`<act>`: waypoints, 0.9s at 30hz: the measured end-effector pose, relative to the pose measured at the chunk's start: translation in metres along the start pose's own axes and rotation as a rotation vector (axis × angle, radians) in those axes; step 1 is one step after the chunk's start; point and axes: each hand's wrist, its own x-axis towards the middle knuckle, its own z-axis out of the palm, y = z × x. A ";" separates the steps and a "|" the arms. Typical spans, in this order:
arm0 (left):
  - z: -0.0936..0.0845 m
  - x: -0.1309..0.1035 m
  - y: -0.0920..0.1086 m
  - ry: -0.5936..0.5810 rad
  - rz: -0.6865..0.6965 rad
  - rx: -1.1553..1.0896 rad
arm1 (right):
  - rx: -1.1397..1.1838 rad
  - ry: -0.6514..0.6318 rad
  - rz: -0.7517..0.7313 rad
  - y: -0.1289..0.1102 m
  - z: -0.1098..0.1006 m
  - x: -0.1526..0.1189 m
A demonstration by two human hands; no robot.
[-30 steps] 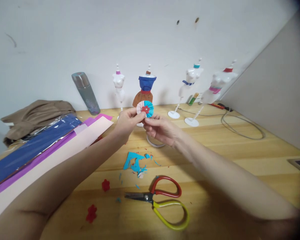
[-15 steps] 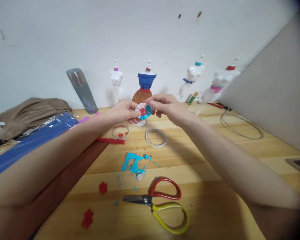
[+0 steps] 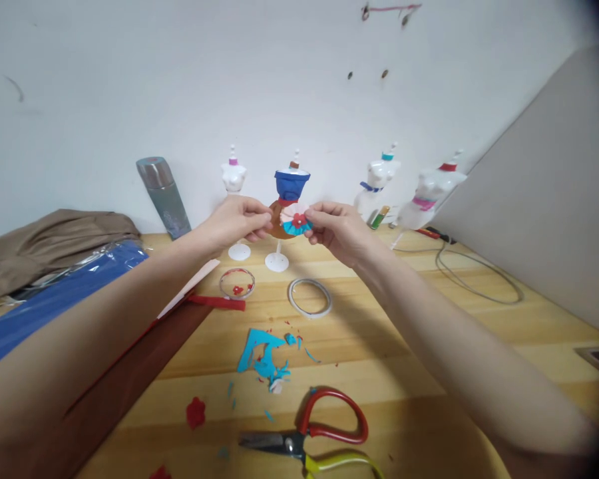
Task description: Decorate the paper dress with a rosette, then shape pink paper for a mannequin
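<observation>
My right hand point(image 3: 332, 229) pinches a pleated pink-and-blue rosette point(image 3: 293, 229) with a red flower point(image 3: 298, 220) and a small pale bead at its centre. The rosette hangs in front of a small white mannequin point(image 3: 278, 263) dressed in a blue top point(image 3: 291, 186) and a brown skirt point(image 3: 275, 225). To the left of the rosette, my left hand point(image 3: 242, 219) has its fingertips pressed together beside the skirt. Whatever is between them is too small to tell. Whether the rosette touches the skirt I cannot tell.
Open scissors point(image 3: 289, 442), blue scraps point(image 3: 264, 362), a red flower cutout point(image 3: 196, 412) and a tape roll point(image 3: 292, 303) lie on the wooden table. Other mannequins point(image 3: 233, 178), a flask point(image 3: 164, 199) and a cable point(image 3: 479, 293) are farther back. Folded fabric point(image 3: 64, 246) lies at left.
My left hand has let go of the rosette and moved left of it. The rosette stays in my right hand, turned so its blue half faces down. The view has tilted up.
</observation>
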 end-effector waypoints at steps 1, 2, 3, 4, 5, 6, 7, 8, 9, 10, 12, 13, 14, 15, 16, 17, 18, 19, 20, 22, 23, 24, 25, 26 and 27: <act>0.000 0.002 -0.003 0.033 0.015 -0.021 | 0.019 0.015 0.004 0.002 -0.001 0.003; 0.001 0.004 -0.005 0.056 0.028 -0.035 | 0.030 0.029 0.009 0.004 -0.001 0.005; 0.002 0.006 -0.008 0.074 0.042 -0.044 | 0.035 0.045 0.015 0.005 -0.002 0.008; 0.003 0.007 -0.009 0.087 0.057 -0.045 | 0.035 0.058 0.021 0.007 -0.002 0.010; 0.005 0.008 -0.011 0.099 0.071 -0.041 | 0.032 0.067 0.026 0.008 -0.002 0.011; 0.006 0.009 -0.012 0.109 0.083 -0.033 | 0.027 0.072 0.027 0.009 -0.003 0.013; 0.008 0.009 -0.013 0.120 0.093 -0.026 | 0.021 0.073 0.024 0.009 -0.003 0.013; 0.009 0.010 -0.013 0.128 0.097 -0.023 | 0.018 0.070 0.018 0.009 -0.002 0.013; 0.010 0.010 -0.013 0.132 0.094 -0.024 | 0.016 0.064 0.013 0.008 -0.001 0.013; 0.011 0.010 -0.013 0.129 0.087 -0.030 | 0.015 0.055 0.011 0.008 0.000 0.012; 0.012 0.010 -0.013 0.120 0.077 -0.056 | 0.017 0.043 0.014 0.006 0.002 0.009; 0.012 0.010 -0.013 0.118 0.077 -0.071 | 0.015 0.040 0.016 0.006 0.004 0.008; 0.012 0.009 -0.013 0.116 0.080 -0.085 | 0.009 0.037 0.019 0.005 0.005 0.007; 0.013 0.009 -0.013 0.116 0.085 -0.094 | -0.002 0.034 0.019 0.005 0.007 0.006; 0.013 0.009 -0.012 0.117 0.090 -0.098 | -0.018 0.031 0.017 0.005 0.008 0.005; 0.014 0.009 -0.012 0.118 0.093 -0.099 | -0.036 0.028 0.011 0.004 0.010 0.005; 0.015 0.009 -0.012 0.118 0.093 -0.097 | -0.055 0.025 0.005 0.004 0.010 0.004; 0.015 0.009 -0.011 0.120 0.091 -0.095 | -0.073 0.022 -0.003 0.004 0.011 0.004; 0.016 0.009 -0.010 0.124 0.088 -0.095 | -0.091 0.022 -0.011 0.003 0.012 0.005; 0.018 0.008 -0.008 0.132 0.081 -0.103 | -0.121 0.017 -0.026 0.003 0.012 0.006; 0.019 0.008 -0.007 0.135 0.079 -0.109 | -0.132 0.014 -0.032 0.002 0.013 0.006; 0.020 0.008 -0.005 0.138 0.077 -0.114 | -0.138 0.014 -0.038 0.002 0.013 0.007; 0.020 0.008 -0.004 0.139 0.076 -0.117 | -0.142 0.015 -0.042 0.002 0.013 0.008; 0.020 0.007 -0.004 0.138 0.073 -0.115 | -0.148 0.019 -0.045 0.002 0.013 0.008; 0.020 0.008 -0.003 0.138 0.072 -0.109 | -0.157 0.023 -0.049 0.001 0.013 0.008</act>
